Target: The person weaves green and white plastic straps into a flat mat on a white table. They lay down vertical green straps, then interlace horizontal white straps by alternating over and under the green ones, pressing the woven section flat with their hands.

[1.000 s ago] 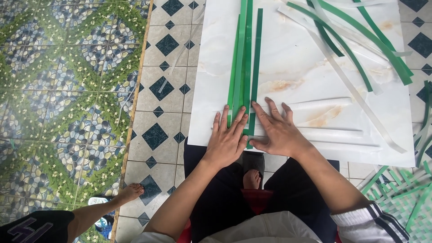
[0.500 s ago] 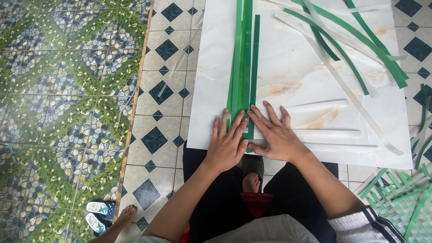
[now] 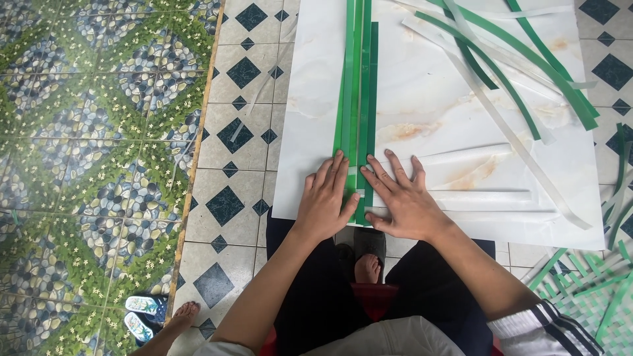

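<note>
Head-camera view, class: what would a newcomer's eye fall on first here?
Two bare hands, the left hand and right hand, press flat on a bundle of green strips lying lengthwise on a marbled white board. Loose green and white strips sprawl across the board's upper right, over patterned floor tiles.

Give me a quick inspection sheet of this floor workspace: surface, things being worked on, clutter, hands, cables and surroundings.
Surface: white marbled board lying on a tiled floor.
Job's things: bundle of green strips laid side by side lengthwise on the board, with white strips crossing near its close end.
Clutter: loose green and white strips scattered at the board's far right; a partly woven green and white mat at lower right.
Hands: left hand and right hand pressed flat, fingers spread, on either side of the bundle's near end.
Cables: nothing seen.
Surroundings: pebble-and-leaf patterned flooring at left; another person's foot beside sandals.
</note>
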